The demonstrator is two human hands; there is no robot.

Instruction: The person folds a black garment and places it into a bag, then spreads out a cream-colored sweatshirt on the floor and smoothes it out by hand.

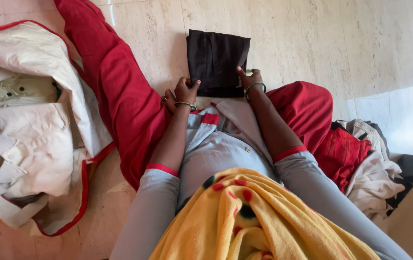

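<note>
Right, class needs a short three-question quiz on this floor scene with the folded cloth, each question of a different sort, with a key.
1. True or false: the folded black garment lies on the pale stone floor in front of the person.
2. Multiple choice: the right hand touches the black garment at its A) far edge, B) near right corner, C) middle.
3. Fill in: the heap of cream clothes with red trim lies on the person's ____ side.

Key:
1. True.
2. B. The left hand rests at the near left corner.
3. Left. A smaller pile of red and cream clothes lies on the right.
</note>
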